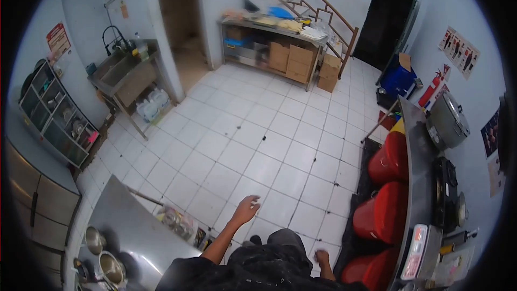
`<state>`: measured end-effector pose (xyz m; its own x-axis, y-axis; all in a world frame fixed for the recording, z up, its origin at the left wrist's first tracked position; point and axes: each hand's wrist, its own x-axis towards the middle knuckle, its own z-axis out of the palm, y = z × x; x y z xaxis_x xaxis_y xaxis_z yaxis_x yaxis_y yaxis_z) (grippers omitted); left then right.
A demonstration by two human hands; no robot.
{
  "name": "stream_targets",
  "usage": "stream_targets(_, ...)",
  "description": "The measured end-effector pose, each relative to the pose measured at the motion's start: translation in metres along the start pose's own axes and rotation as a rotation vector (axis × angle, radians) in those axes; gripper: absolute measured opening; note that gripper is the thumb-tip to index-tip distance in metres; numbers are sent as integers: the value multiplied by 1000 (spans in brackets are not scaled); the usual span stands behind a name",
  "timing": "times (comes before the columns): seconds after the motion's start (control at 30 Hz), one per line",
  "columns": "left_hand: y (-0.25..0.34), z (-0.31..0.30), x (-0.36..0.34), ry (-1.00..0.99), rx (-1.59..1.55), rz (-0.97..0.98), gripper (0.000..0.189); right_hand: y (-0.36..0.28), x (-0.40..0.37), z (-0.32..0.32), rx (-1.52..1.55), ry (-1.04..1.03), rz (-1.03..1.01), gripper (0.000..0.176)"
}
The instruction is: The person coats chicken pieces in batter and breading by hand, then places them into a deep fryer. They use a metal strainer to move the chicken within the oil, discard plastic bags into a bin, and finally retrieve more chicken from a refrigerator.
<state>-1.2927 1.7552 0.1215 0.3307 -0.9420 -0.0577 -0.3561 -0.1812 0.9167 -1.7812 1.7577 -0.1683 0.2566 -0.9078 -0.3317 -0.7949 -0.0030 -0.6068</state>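
Note:
My left hand [246, 209] is held out in front of my body above the tiled floor [280, 164]. Its fingers are loosely bent and apart, with nothing in them. Nearest to it is the steel table [153, 240] on the left, with a clear plastic bag [176, 222] of things beside its edge. At my right side hangs my right hand [322, 257], seen from above with its fingers mostly hidden. Red lidded bins [379, 213] stand to the right of that hand.
Metal pots [112, 267] sit on the left table. Along the right wall runs a counter [417, 178] bearing a large pot [448, 121], a stove [446, 186] and a scale [415, 252]. Farther off are a sink [121, 67], a loaded workbench [272, 27] and cardboard boxes [328, 73].

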Motion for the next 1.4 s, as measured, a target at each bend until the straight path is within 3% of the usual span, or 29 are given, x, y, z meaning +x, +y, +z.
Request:
stream_targets(0.03, 15, -9, 39, -37, 1, 3, 30, -17, -14, -14, 144, -198, 365, 25)
stream_targets(0.07, 15, -15, 77, -46, 17, -5, 30, -32, -11, -21, 112, -271, 470, 24)
stream_targets(0.2, -35, -22, 207, -8, 117, -41, 30, -89, 81, -33, -48, -369, 427, 22)
stream_targets(0.27, -85, -24, 259, 28, 193, -111, 32, -116, 159, -43, -121, -389, 341, 21)
stream_targets(0.33, -156, -19, 267, -17, 333, -201, 35, -139, 234, -59, -192, -410, 253, 20)
stream_targets(0.37, -166, -18, 271, -138, 350, -561, 37, -147, 276, -67, -221, -418, 218, 19)
stream_targets(0.43, -268, -11, 256, -260, 523, -561, 41, -159, 373, -80, -294, -427, 156, 18)
stream_targets(0.47, -276, -20, 244, -496, 669, -340, 36, -157, 431, -82, -341, -426, 138, 18)
stream_targets(0.5, -263, -22, 237, -377, 308, -870, 30, -161, 504, -81, -424, -413, 56, 18)
stream_targets(0.53, -279, -30, 229, -625, 760, -311, 27, -173, 589, -78, -514, -352, -94, 17)
stream_targets(0.57, -263, -25, 231, -332, 430, -601, 27, -239, 657, -100, -644, -266, -288, 22)
stream_targets(0.6, -257, -29, 237, -401, 550, -562, 28, -272, 729, -98, -735, 91, -628, 19)
stream_targets(0.63, -253, -33, 242, -467, 672, -517, 30, -366, 762, -124, -97, 200, -205, 23)
stream_targets(0.67, -250, -37, 247, -529, 791, -467, 32, -444, 795, -154, -89, 140, -240, 27)
stream_targets(0.77, -255, -55, 300, -493, 644, -637, 33, -596, 881, -190, 229, 55, -299, 31)
stream_targets(0.87, -273, -81, 394, -295, 418, -776, 34, -662, 948, -174, 326, 38, -297, 32)
stream_targets(0.93, -296, -104, 464, -162, 287, -766, 34, -664, 984, -145, 218, -115, -201, 32)
stream_targets(0.97, -308, -119, 511, -193, 325, -702, 35, -616, 1029, -105, -44, -162, -255, 35)
stream_targets(1.0, -329, -137, 573, -518, 712, -453, 32, -579, 1053, -74, -167, -173, -279, 37)
stream_targets(1.1, -333, -192, 739, -485, 842, -335, 26, -554, 1023, -79, -105, -249, -202, 30)
stream_targets(1.13, -319, -205, 790, 6, 157, -700, 28, -533, 1027, -82, -352, -395, -293, 27)
stream_targets(1.17, -331, -222, 851, 49, 228, -588, 30, -507, 1031, -73, -320, -500, -54, 25)
stream_targets(1.2, -315, -244, 915, -7, 279, -648, 33, -486, 1028, -74, -613, -456, -301, 12)
stream_targets(1.23, -275, -264, 966, 85, 157, -667, 33, -436, 1032, -62, -318, -554, -1, 12)
stream_targets(1.27, -247, -281, 1012, 181, 33, -680, 33, -461, 1022, -78, 86, -418, 570, 13)
stream_targets(1.3, -248, -294, 1058, 208, 13, -642, 33, -580, 1001, -139, 37, -202, 699, 10)
stream_targets(1.4, -251, -316, 1151, 245, 1, -591, 31, -498, 1061, -123, -241, -176, -625, 9)
